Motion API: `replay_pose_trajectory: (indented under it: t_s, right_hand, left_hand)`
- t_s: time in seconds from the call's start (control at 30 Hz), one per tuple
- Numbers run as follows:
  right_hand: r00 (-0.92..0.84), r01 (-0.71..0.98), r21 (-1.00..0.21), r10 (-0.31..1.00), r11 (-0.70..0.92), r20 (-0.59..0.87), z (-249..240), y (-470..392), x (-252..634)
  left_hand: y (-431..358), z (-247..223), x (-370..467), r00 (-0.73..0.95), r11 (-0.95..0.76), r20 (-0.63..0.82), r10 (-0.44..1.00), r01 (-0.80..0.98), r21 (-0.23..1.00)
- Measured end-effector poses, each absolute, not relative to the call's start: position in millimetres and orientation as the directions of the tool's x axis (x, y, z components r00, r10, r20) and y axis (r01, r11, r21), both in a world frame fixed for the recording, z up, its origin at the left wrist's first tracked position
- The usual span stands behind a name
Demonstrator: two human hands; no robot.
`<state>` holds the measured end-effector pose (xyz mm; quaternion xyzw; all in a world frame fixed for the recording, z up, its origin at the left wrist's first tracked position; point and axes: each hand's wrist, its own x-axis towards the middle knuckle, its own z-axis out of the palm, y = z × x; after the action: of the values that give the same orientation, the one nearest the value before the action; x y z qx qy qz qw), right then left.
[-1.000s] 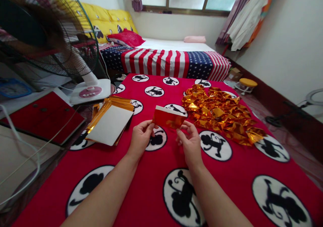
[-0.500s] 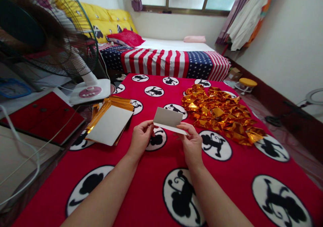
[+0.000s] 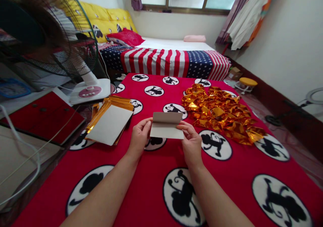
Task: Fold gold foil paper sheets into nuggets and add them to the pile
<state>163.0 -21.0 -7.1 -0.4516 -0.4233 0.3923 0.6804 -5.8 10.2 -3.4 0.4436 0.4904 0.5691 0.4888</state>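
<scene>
A small sheet of paper [image 3: 167, 132], pale on the side facing me, is held over the red cloth with a crease running across it. Its far part stands up and looks greyer, while the near part slopes toward me. My left hand [image 3: 140, 134] pinches the left edge between thumb and fingers. At the right edge my right hand [image 3: 191, 137] grips the sheet, fingers over the near part by the crease. A stack of paper sheets [image 3: 111, 124], white on top with gold foil edges showing, lies left of my left hand.
Folded gold foil pieces [image 3: 219, 110] form a pile on the right of the red monkey-print cloth [image 3: 141, 186]. A fan [image 3: 91, 89] runs at the left beside a dark red panel [image 3: 45, 116]. Beyond are a bed [image 3: 164, 62] and a yellow stool [image 3: 248, 82].
The sheet's near part has tipped down toward me, showing more of its pale surface, and the upright far part looks shorter. Both hands keep hold at the sides.
</scene>
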Motion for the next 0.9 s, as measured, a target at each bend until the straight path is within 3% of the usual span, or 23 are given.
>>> replay_pose_trajectory:
  t_s: [0.43,0.77,0.9]
  right_hand:
    - [0.331,-0.110,-0.959,0.920,0.260,0.211,-7.0,-21.7,164.7]
    - [0.300,-0.140,-0.950,0.926,0.280,0.229,-12.2,-19.6,164.5]
    - [0.291,-0.078,-0.955,0.923,0.287,0.253,-11.3,-21.0,165.6]
  left_hand:
    - [8.6,-1.3,-9.9,-0.047,-0.046,0.043,0.998,-0.063,0.997]
    - [12.9,-7.7,-7.1,-0.064,-0.010,0.006,0.998,-0.066,0.998]
    - [13.4,-7.7,-7.5,-0.105,-0.044,0.041,0.994,-0.024,0.999]
